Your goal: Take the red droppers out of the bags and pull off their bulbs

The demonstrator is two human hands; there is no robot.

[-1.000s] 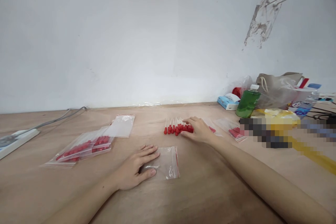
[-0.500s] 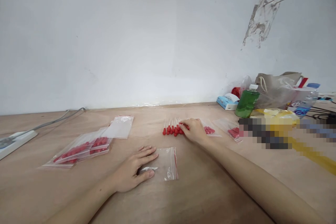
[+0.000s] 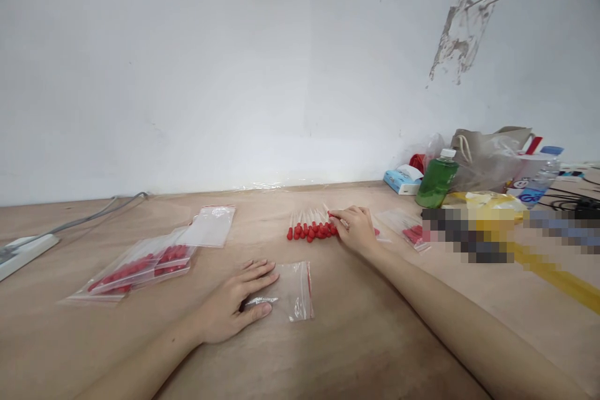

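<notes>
My left hand [image 3: 239,300] lies with fingers spread on the left part of a clear zip bag [image 3: 297,290] with a red edge. Farther back, a row of several red-tipped clear sticks [image 3: 309,231] rests on the table, red ends toward me. At the right end of that row my right hand [image 3: 354,225] pinches one red-tipped stick between thumb and fingers, its red end raised a little. A bag with red pieces is partly hidden behind the right hand.
Bags holding red-tipped pieces [image 3: 140,269] and a whitish bag [image 3: 213,226] lie left. Another filled bag [image 3: 415,234] lies right, before a green bottle [image 3: 437,181] and tissue pack [image 3: 402,181]. A power strip [image 3: 28,253] sits far left.
My right hand has shifted slightly right along the row and now has a red-tipped stick between its fingers. The left hand stays on the bag. The view has shifted a little.
</notes>
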